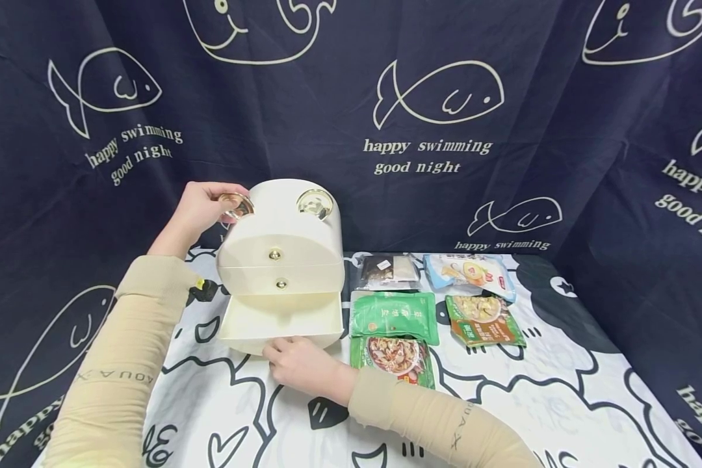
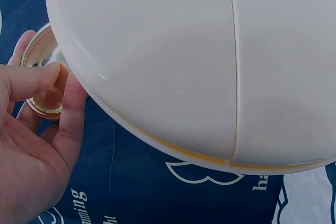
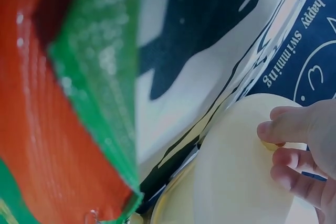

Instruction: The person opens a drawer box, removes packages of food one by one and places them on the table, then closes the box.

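Observation:
A white drawer box (image 1: 286,227) with a rounded top stands on the patterned cloth, gold knobs on its front. Its bottom drawer (image 1: 286,309) is pulled out and holds nothing I can see. With my left hand (image 1: 199,208) I grip the gold bowl-shaped ear (image 2: 50,85) on the box's upper left; the thumb lies inside its hollow. A matching gold ear (image 1: 315,204) sits on the right. My right hand (image 1: 307,367) is at the front of the pulled-out drawer, thumb and fingers pinching its small gold knob (image 3: 270,146).
Right of the box lie several food packets: a green pouch (image 1: 394,315), a green-and-red packet (image 1: 394,357), a brown-green packet (image 1: 484,320), a light-blue bag (image 1: 470,273) and a clear pack (image 1: 388,272). A small black object (image 1: 203,290) is beside the left sleeve. Dark curtains (image 1: 439,188) hang behind.

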`<state>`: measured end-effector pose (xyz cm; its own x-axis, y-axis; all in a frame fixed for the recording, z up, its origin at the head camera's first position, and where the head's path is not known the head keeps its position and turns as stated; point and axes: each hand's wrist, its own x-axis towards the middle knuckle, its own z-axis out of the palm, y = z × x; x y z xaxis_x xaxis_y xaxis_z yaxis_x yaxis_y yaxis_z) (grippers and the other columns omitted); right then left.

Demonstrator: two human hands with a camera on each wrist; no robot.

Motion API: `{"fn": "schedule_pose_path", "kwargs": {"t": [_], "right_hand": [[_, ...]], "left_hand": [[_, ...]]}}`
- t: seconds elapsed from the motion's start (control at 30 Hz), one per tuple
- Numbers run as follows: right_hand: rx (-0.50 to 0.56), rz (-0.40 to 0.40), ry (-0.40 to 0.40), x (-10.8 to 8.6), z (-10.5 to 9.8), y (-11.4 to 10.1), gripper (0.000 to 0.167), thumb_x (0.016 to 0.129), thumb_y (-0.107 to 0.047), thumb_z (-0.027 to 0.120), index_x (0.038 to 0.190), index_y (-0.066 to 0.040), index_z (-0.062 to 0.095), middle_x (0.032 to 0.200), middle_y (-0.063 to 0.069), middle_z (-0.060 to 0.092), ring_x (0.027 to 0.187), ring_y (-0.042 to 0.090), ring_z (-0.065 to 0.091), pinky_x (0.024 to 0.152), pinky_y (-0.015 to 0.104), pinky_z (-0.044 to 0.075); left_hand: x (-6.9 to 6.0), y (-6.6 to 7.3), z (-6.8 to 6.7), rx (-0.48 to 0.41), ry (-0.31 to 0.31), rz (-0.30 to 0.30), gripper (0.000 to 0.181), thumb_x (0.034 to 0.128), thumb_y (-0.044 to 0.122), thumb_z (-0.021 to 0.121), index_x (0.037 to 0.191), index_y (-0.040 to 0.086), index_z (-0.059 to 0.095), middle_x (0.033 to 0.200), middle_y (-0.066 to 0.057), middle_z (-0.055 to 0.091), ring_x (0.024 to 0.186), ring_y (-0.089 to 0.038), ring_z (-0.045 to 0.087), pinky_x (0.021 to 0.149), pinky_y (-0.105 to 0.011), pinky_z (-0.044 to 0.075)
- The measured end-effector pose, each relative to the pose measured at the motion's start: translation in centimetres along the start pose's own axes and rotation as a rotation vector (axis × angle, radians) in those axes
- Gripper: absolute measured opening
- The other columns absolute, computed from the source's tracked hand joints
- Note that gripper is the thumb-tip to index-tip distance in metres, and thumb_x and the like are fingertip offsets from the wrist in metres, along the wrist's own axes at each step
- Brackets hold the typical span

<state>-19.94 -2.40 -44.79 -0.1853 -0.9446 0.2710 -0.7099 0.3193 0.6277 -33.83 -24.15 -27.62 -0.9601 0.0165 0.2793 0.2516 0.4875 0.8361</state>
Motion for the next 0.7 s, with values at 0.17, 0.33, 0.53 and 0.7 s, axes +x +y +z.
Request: {"fn": "schedule_pose_path", "kwargs": {"t": [0.17, 0.33, 0.53, 0.7], "right_hand": [[0.016, 0.0, -0.003, 0.0, 0.1, 0.3, 0.018, 0.087, -0.019, 0.057, 0.083, -0.026, 0.073, 0.093, -0.009, 0.056, 0.083, 0.006, 0.056, 0.063, 0.017, 0.051], [0.023, 0.015, -0.036, 0.1, 0.2, 0.6, 0.015, 0.086, -0.018, 0.06, 0.084, -0.026, 0.072, 0.094, -0.008, 0.055, 0.085, 0.007, 0.056, 0.063, 0.017, 0.052], [0.031, 0.02, -0.048, 0.2, 0.4, 1.0, 0.017, 0.086, -0.014, 0.058, 0.086, -0.025, 0.072, 0.095, -0.008, 0.054, 0.087, 0.008, 0.055, 0.065, 0.018, 0.052], [0.055, 0.025, -0.051, 0.3, 0.5, 1.2, 0.018, 0.085, -0.013, 0.058, 0.083, -0.025, 0.071, 0.095, -0.008, 0.054, 0.086, 0.008, 0.055, 0.063, 0.017, 0.052]], "left_hand": [[0.0, 0.1, 0.0, 0.006, -0.001, -0.003, 0.019, 0.0874, 0.003, 0.064, 0.105, 0.008, 0.07, 0.085, 0.003, 0.071, 0.074, -0.011, 0.065, 0.061, -0.027, 0.06], [-0.1, 0.1, -0.1, 0.006, -0.002, -0.006, 0.02, 0.0872, 0.002, 0.064, 0.105, 0.007, 0.07, 0.084, 0.005, 0.071, 0.075, -0.013, 0.066, 0.059, -0.025, 0.059], [0.0, 0.1, -0.1, -0.003, -0.006, -0.01, 0.019, 0.0872, 0.002, 0.064, 0.105, 0.007, 0.07, 0.081, 0.007, 0.071, 0.073, -0.01, 0.065, 0.059, -0.024, 0.059], [0.0, 0.1, 0.0, -0.005, -0.005, -0.021, 0.02, 0.0873, 0.001, 0.064, 0.106, 0.007, 0.07, 0.085, 0.003, 0.071, 0.074, -0.01, 0.065, 0.06, -0.024, 0.059]]}}
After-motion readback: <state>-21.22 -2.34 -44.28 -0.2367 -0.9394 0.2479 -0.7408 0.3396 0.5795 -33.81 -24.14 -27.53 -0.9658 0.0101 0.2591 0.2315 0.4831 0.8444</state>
